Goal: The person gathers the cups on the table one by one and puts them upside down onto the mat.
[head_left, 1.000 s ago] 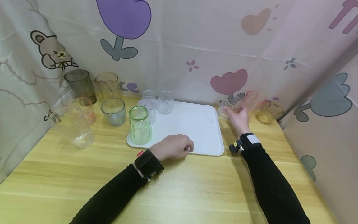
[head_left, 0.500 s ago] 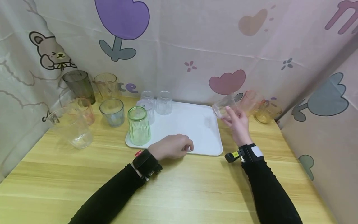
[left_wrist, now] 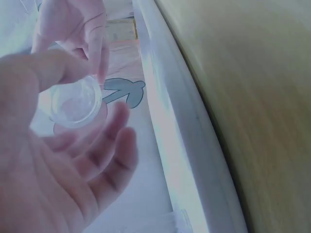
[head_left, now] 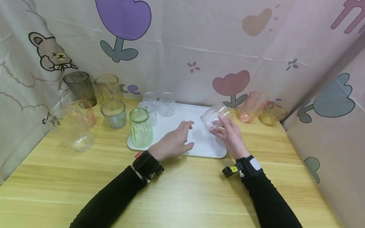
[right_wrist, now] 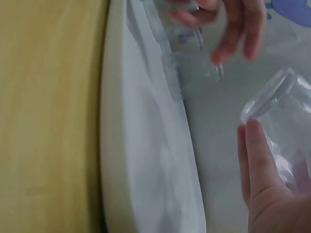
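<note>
A pale wooden desk [head_left: 182, 190] with a streaked grain stands inside a booth of soft fabric curtains [head_left: 199, 47] printed with tulips, hearts and a cartoon bear. On the desk lies a smooth white tray [head_left: 196, 144], rectangular with rounded corners and a raised rim. The right hand [head_left: 229, 137] grasps a clear faceted glass [head_left: 214, 116], tilted on its side in the air above the tray's right half. The left hand [head_left: 172, 142] hovers over the tray with fingers loosely spread, holding nothing, near the glass. An upturned ribbed green glass [head_left: 140, 127] stands on the tray's left edge, two small clear tumblers [head_left: 159, 104] behind it. Tinted tumblers [head_left: 94, 95] cluster at left; a pink glass [head_left: 252, 106] and an amber glass [head_left: 272, 114] lie at right.
</note>
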